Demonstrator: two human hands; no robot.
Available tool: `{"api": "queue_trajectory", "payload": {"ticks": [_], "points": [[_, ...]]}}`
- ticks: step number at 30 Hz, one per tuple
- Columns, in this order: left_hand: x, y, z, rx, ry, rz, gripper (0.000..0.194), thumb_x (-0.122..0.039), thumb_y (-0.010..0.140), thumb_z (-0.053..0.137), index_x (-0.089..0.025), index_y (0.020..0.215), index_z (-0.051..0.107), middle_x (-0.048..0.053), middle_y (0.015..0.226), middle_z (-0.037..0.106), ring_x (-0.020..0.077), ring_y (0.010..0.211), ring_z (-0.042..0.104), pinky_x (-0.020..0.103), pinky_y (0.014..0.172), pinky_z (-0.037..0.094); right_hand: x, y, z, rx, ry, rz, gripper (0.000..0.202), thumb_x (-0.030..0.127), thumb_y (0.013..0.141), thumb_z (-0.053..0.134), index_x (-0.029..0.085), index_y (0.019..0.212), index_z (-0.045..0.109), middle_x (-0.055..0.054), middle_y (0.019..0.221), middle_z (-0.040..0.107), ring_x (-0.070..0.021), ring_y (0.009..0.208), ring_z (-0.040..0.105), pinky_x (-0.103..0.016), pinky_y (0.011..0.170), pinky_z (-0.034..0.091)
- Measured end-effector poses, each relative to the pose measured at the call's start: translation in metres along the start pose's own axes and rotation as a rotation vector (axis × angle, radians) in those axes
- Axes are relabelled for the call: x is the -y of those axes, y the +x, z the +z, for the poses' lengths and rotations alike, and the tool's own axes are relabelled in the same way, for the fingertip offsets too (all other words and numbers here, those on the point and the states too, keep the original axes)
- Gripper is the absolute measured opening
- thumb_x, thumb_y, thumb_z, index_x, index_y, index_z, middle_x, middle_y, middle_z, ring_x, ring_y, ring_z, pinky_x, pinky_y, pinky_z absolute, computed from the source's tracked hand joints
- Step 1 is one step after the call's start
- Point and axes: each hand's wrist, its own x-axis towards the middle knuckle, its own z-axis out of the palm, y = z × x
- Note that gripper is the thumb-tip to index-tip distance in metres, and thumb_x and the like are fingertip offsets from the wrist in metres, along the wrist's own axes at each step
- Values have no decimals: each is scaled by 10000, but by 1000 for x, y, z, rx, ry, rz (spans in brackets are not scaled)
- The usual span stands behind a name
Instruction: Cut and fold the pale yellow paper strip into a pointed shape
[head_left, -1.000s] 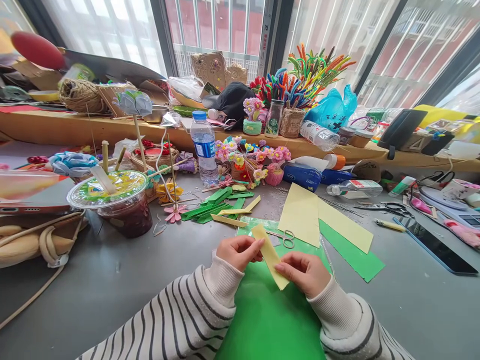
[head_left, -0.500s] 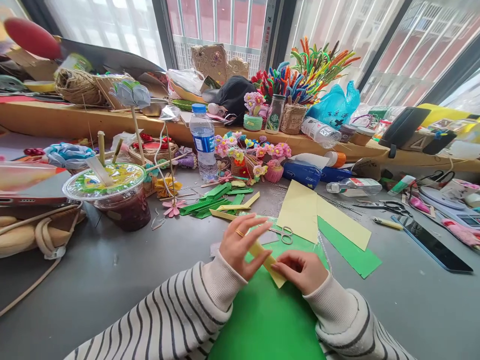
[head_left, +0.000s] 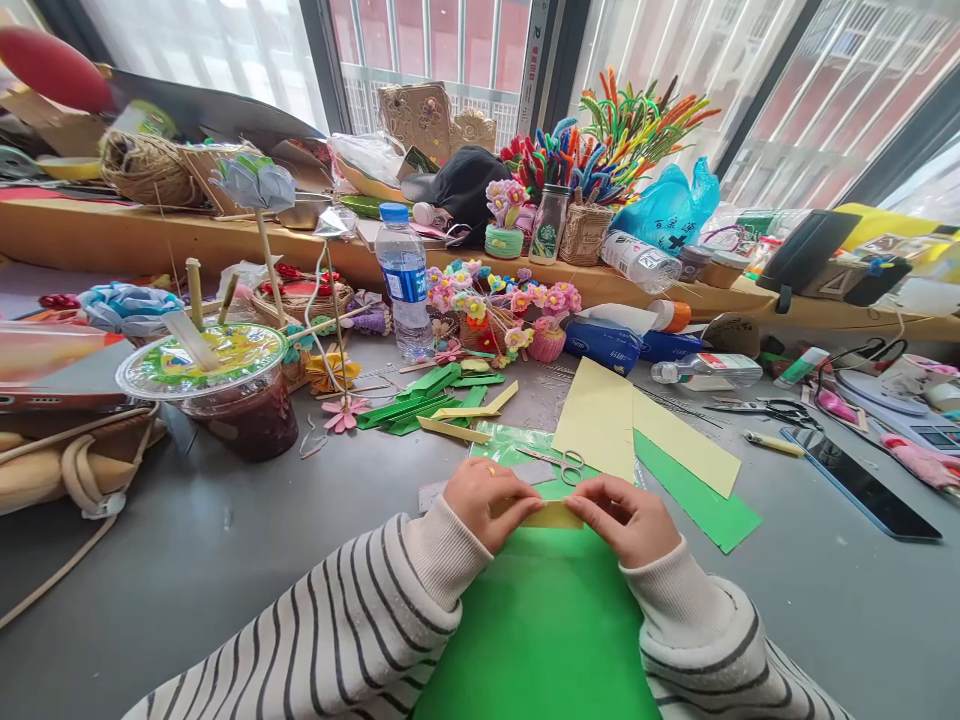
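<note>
The left hand (head_left: 487, 500) was spread out; now it pinches one end of the strip (head_left: 553, 515). The right hand (head_left: 631, 518) pinches the other. The strip, slanted before, goes straight across above the green sheet (head_left: 540, 625), toward its far edge. Its hidden ends are hard to see.

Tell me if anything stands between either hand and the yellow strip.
Nothing visible does: the left hand and right hand pinch the strip at opposite ends. The scissors lie beyond it, not between.
</note>
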Motion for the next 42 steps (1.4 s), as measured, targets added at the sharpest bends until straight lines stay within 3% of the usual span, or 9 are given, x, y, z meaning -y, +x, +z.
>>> {"api": "queue_trajectory", "payload": {"ticks": [3,9,22,27,32,36,42], "points": [[-4,1,1,0,-155,-137,157,-253,698,514,-152,642,620,14,581,612,108,556,515,221,576,386,0,1,2,-35,157,113,264,422,607,559,158,596,546,0,528,493,-98,482,422,-218,437,331],[-11,1,4,2,-343,-399,189,-278,683,526,-124,646,629,29,620,620,120,579,548,191,552,410,6,-1,6,-27,313,177,257,403,597,573,146,611,561,4,510,515,-101,477,455,-215,446,353],[-9,1,5,199,-411,-445,283,-365,662,527,-117,731,644,46,663,628,126,607,546,194,572,413,1,2,1,-246,334,126,234,381,655,533,149,688,539,-5,585,510,-98,520,446,-204,445,349],[-7,3,-1,267,-504,-454,300,-371,681,506,-106,716,643,57,660,626,137,622,539,209,568,409,2,3,-2,-66,312,106,225,376,659,532,151,658,542,-9,570,516,-107,528,468,-216,484,392],[-2,4,0,345,-581,-453,304,-366,658,531,-83,660,638,66,597,616,122,545,521,213,529,402,4,0,4,118,166,-47,226,360,687,498,157,606,554,-14,550,521,-111,514,469,-229,487,397],[-5,3,1,323,-552,-461,253,-327,630,558,-85,632,635,45,557,598,100,512,500,197,509,395,4,-3,6,120,151,-85,210,349,678,511,155,615,564,-29,577,543,-117,534,476,-233,491,394],[-8,3,0,255,-579,-495,249,-326,616,568,-82,606,614,46,558,590,102,525,504,199,517,407,7,-2,3,74,266,70,352,458,698,445,135,657,578,-4,493,485,-79,412,401,-201,369,338]]}}
